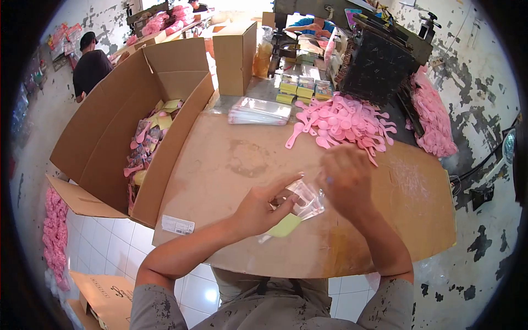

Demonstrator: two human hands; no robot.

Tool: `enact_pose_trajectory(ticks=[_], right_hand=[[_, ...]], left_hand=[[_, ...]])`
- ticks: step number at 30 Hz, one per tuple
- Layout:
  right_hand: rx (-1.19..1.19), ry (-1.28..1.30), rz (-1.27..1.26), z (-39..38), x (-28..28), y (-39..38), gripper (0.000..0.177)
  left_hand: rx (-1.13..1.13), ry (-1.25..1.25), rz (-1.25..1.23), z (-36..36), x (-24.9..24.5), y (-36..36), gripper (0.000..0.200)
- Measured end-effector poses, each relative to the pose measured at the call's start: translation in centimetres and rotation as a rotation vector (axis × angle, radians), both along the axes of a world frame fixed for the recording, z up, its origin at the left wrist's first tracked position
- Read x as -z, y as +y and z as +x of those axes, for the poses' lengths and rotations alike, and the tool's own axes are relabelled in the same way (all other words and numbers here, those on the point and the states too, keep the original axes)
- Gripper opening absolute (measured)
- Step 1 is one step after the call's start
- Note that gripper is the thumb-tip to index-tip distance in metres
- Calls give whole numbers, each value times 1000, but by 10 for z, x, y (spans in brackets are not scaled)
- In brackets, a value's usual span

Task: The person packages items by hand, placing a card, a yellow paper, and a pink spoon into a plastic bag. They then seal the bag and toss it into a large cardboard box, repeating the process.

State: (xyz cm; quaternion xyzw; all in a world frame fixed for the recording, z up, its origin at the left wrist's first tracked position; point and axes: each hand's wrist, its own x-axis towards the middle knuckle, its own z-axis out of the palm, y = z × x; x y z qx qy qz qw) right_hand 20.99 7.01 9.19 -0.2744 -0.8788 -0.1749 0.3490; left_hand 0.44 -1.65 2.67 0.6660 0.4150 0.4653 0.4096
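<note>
My left hand (pixel 264 206) pinches a small clear plastic bag (pixel 309 201) over the cardboard-covered table (pixel 220 181). A pale yellow-green card (pixel 286 225) shows under its fingers at the near end of the bag. Just right of the bag is my right hand (pixel 347 179), bent at the fingers and smeared by motion, so I cannot tell what it holds. Beyond it lies a heap of pink plastic spoons (pixel 346 124). Left of the heap rests a stack of clear plastic bags (pixel 259 113).
A large open carton (pixel 181 126) with packed pink spoons and cards stands left of the table. Bundled cards (pixel 296 88) sit at the back, near a black machine (pixel 377 58). A person (pixel 93 66) is at the far left; another in blue (pixel 313 26) sits behind.
</note>
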Motion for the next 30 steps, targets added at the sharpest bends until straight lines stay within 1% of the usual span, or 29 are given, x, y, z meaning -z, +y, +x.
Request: enact_pose_trajectory(ticks=[1, 4, 6, 7, 9, 10, 12, 14, 15, 16, 18, 19, 21, 23, 25, 26, 28, 30], right_hand=[[31, 58, -1, 7, -1, 7, 13], [39, 157, -220, 37, -4, 27, 10], [-57, 223, -426, 53, -7, 20, 9], [-105, 254, -529, 58, -10, 15, 8], [-73, 269, -513, 67, -21, 3, 7], [-56, 280, -505, 71, -23, 0, 6], [-161, 718, -944, 104, -19, 11, 7], [-628, 926, -1413, 178, -36, 31, 11], [-762, 916, -1446, 215, -34, 44, 13], [-897, 900, -1475, 245, -29, 55, 17], [-166, 725, -1216, 286, -13, 76, 26], [177, 616, -1053, 292, -8, 81, 31], [433, 380, -781, 301, 7, 81, 33], [666, 139, -497, 308, 25, 66, 36], [872, -106, -197, 305, 28, 58, 38], [691, 110, -481, 306, 23, 58, 38], [282, 550, -1013, 282, -10, 51, 37], [271, 708, -1244, 313, -1, 79, 34]], left_hand=[[9, -14, -9, -1, 3, 0, 51], [39, -89, -36, 1, 13, 3, 47], [48, -176, -57, 3, 14, 5, 45], [47, -137, -75, 2, 15, 6, 44], [55, -57, -119, 1, 18, 7, 43], [66, -101, -136, 3, 18, 6, 43], [89, -181, -170, 4, 18, 7, 43], [102, -280, -230, 2, 17, 10, 42], [107, -332, -262, 1, 16, 11, 42], [107, -325, -263, 0, 16, 12, 41], [111, -316, -262, -1, 15, 13, 39], [121, -325, -261, 1, 16, 13, 38], [128, -341, -250, 2, 20, 13, 36], [132, -352, -293, 3, 17, 13, 35], [114, -351, -321, 4, 18, 15, 35], [98, -337, -332, 4, 21, 16, 34], [79, -322, -338, 4, 25, 17, 34], [74, -321, -322, 3, 25, 19, 33]])
